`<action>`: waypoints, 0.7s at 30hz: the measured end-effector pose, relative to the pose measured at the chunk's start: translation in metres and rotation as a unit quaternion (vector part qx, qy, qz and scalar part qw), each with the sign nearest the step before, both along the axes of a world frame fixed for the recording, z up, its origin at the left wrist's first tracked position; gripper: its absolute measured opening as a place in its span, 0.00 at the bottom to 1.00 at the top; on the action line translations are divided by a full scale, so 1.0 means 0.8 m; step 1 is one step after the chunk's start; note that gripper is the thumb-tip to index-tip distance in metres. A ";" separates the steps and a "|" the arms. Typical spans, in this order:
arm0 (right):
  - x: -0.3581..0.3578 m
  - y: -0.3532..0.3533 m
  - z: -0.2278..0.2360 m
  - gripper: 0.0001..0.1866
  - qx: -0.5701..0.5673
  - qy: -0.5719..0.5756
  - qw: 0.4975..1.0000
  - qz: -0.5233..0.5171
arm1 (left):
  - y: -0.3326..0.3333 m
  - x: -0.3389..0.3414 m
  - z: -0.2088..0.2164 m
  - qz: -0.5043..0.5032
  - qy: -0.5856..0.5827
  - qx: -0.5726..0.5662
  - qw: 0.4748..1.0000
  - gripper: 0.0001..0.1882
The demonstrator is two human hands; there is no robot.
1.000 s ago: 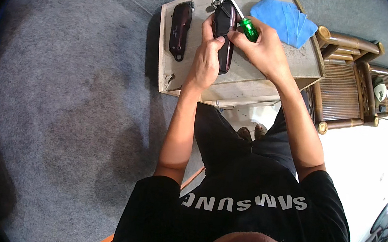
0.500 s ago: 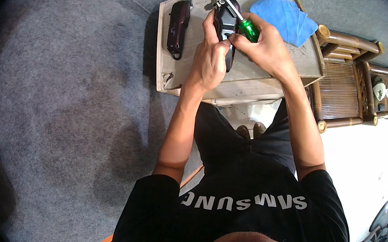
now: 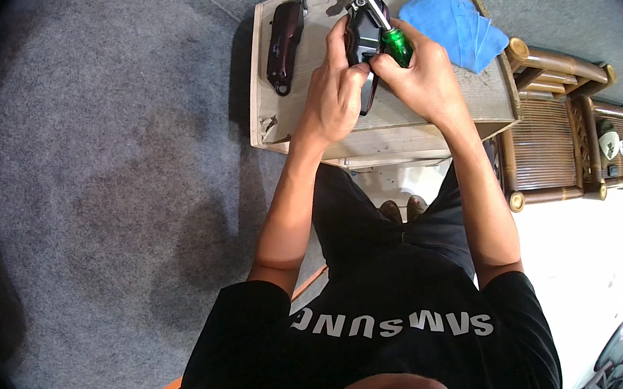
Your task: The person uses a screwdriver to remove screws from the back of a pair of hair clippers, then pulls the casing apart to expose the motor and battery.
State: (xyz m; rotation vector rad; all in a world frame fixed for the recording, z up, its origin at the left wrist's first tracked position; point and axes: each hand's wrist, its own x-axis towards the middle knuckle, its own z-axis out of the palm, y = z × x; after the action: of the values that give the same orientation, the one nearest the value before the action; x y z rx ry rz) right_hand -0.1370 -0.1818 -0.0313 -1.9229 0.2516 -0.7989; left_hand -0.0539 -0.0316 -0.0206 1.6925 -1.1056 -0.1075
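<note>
My left hand (image 3: 336, 93) is closed round a dark hair clipper (image 3: 365, 41) with a silvery panel, its blade end pointing away from me. My right hand (image 3: 426, 75) grips a screwdriver (image 3: 397, 47) with a green see-through handle, and its thumb presses on the clipper's body near my left thumb. The metal shank slants up and left across the blade end; whether its tip touches anything cannot be made out. A second hair clipper (image 3: 285, 45), dark maroon, lies on the wooden table to the left of my hands. Part of the held clipper is hidden by my fingers.
Both hands are over a small wooden table (image 3: 395, 136). A folded blue cloth (image 3: 457, 30) lies at its far right. Bamboo furniture (image 3: 551, 149) stands close on the right, with small items farther along it. Grey carpet (image 3: 118, 134) spreads to the left.
The screwdriver's shank has shifted slightly to the right and stands a little steeper, along with small movements of my right hand. Both hands keep their holds.
</note>
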 end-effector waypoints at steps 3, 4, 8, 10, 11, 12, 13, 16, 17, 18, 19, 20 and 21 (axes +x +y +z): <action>-0.001 -0.003 0.000 0.32 0.041 0.002 0.999 0.014 | -0.002 0.011 -0.007 -0.015 0.037 -0.031 0.999 0.31; -0.001 -0.004 -0.001 0.32 0.078 0.002 0.997 0.028 | -0.004 0.013 -0.007 -0.034 0.071 -0.058 0.995 0.30; -0.001 -0.004 0.000 0.28 0.064 0.016 0.998 0.011 | 0.000 0.008 -0.006 -0.032 0.104 -0.049 0.993 0.28; -0.006 -0.002 0.015 0.27 0.086 0.074 0.992 0.046 | -0.001 0.012 -0.010 -0.036 0.096 -0.061 0.993 0.28; -0.004 -0.001 0.014 0.27 0.086 0.074 0.992 0.047 | -0.001 0.014 -0.012 -0.041 0.088 -0.072 0.993 0.28; -0.003 -0.001 0.011 0.25 0.087 0.067 0.993 0.044 | 0.000 0.010 -0.008 -0.042 0.088 -0.072 0.993 0.28; -0.002 -0.001 0.009 0.24 0.087 0.060 0.994 0.041 | 0.001 0.003 -0.002 -0.030 0.096 -0.052 0.994 0.27; -0.006 -0.002 0.015 0.22 0.155 0.098 0.982 0.049 | 0.001 -0.004 0.006 -0.023 0.114 -0.026 0.993 0.26; -0.006 -0.002 0.016 0.22 0.155 0.098 0.982 0.050 | 0.001 -0.004 0.006 -0.028 0.125 -0.020 0.992 0.26; -0.006 -0.002 0.016 0.22 0.160 0.089 0.981 0.060 | 0.001 -0.003 0.004 -0.028 0.125 -0.020 0.992 0.26; -0.006 -0.001 0.017 0.22 0.166 0.080 0.981 0.070 | 0.001 0.000 0.000 -0.033 0.121 -0.026 0.992 0.26; -0.005 -0.001 0.017 0.22 0.166 0.080 0.980 0.070 | 0.001 0.001 -0.002 -0.038 0.118 -0.032 0.992 0.26; -0.004 -0.001 0.017 0.21 0.164 0.084 0.981 0.059 | 0.000 0.002 -0.001 -0.038 0.118 -0.032 0.992 0.26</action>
State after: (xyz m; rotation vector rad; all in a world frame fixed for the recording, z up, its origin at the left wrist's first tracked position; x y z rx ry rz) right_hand -0.1401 -0.1823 -0.0180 -1.6758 0.3463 -0.4827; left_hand -0.0525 -0.0313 -0.0217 1.5378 -0.9847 -0.3097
